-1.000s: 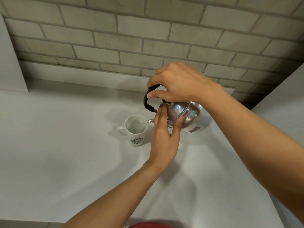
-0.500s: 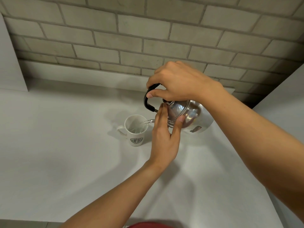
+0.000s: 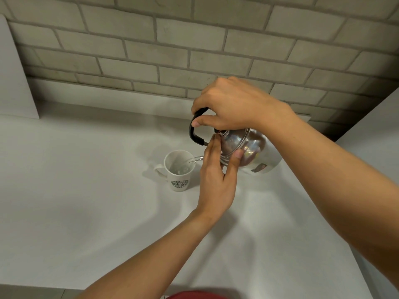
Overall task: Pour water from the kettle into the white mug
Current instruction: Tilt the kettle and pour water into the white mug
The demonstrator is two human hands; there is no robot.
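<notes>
Mid-pour: the right hand (image 3: pixel 235 104) gripped the tilted kettle (image 3: pixel 248 147) by its handle, the left hand (image 3: pixel 216 180) pressed flat on its lid, water streaming into the part-filled white mug (image 3: pixel 179 171) just beside it on the bench (image 3: pixel 86 190).

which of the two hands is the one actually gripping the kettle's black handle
The right hand: it is closed around the black handle from above. The left hand only presses flat against the kettle lid.

The left hand (image 3: pixel 216 180) hides most of the kettle's spout (image 3: pixel 197 158)
</notes>
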